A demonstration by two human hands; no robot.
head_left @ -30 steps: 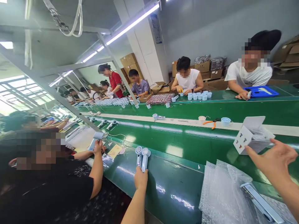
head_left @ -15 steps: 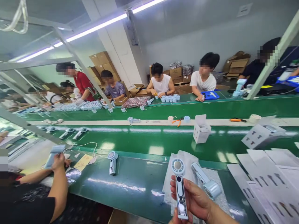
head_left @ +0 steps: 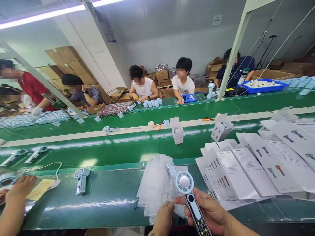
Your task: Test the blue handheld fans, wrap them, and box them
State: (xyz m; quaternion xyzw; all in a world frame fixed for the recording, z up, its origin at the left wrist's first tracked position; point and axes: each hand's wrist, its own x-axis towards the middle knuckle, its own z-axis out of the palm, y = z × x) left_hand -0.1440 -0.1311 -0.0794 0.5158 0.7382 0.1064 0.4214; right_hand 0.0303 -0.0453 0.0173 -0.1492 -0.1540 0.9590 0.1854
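Note:
My right hand [head_left: 209,209] is wrapped round the handle of a light-blue handheld fan [head_left: 184,182], its round head up and its shiny handle slanting down to the right. To the left of it, my left hand [head_left: 162,216] rests at the front of a stack of clear bubble-wrap bags [head_left: 155,178], thumb and fingers drawn together; whatever may be between them is hidden. A second light-blue fan [head_left: 171,169] lies on the bags, mostly covered by the held one.
Folded white printed boxes [head_left: 236,170] are piled on the right. Another fan [head_left: 81,180] lies on the green bench to the left, near a co-worker's hands [head_left: 19,193]. Beyond runs a green conveyor with an open white box [head_left: 177,132]. Several people sit opposite.
My view has turned right. My left hand has left the fan's lower end and moved to the bubble-wrap bags. The fan in my right hand now tilts, its head toward the left.

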